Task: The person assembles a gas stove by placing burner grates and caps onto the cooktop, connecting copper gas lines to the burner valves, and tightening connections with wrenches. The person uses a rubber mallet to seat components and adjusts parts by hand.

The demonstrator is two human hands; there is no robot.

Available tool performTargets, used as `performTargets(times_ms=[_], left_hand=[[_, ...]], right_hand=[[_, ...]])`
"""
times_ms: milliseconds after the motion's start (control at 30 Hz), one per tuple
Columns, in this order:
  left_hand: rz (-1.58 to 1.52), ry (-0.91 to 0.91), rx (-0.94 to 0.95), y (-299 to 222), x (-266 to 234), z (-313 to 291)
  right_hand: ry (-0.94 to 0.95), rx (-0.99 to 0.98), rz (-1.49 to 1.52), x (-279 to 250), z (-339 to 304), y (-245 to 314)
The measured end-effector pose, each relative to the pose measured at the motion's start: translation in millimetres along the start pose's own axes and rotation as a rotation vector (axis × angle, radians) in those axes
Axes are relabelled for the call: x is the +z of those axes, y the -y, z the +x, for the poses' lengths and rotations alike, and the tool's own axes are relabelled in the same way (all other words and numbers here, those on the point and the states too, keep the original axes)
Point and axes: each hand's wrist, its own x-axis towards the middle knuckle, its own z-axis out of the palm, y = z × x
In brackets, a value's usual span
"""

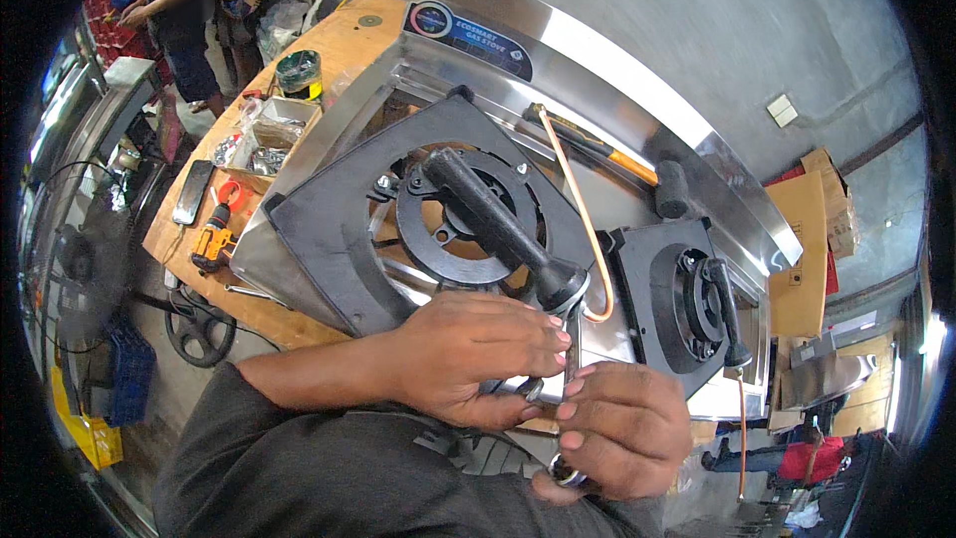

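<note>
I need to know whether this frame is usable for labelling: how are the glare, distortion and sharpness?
Head view: strong fisheye bend, so the steel stove frame curves and black corners ring the picture; bright daylight glare runs along that steel; the left hand and right hand are evenly lit and fairly sharp; the cast-iron burner is clear; the rim areas are soft.

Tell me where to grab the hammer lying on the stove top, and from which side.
Take the hammer by its orange-and-black handle, mid-length, coming down from above. The handle lies flat and bare along the steel back ledge of the gas stove. The black head end sits near the smaller burner plate, and the copper tube crosses the far end, so mid-handle looks the clearest spot.
</note>
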Motion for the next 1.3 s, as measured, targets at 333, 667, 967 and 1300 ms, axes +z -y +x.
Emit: performTargets(times_ms=[333, 667, 967, 1300], left_hand=[[-0.033, -0.005, -0.008, -2.9, -1.3, 6.4], [-0.012, -0.023, -0.001, -2.5, 2.8, 2.3], [0.040, -0.018, 0.003, -0.9, 3.1, 2.8], [0.160, 0.003, 0.280, 3.3, 10.2, 12.2]], right_hand=[[-0.163, 0.165, 0.375, -32.1, -4.1, -49.4], [-0.739, 0.523, 0.532, -15.0, 15.2, -87.9], [-0.601, 0.442, 0.764, 0.6, 19.7, -60.6], [-0.878, 0.237, 0.587, -13.7, 19.0, -57.3]])
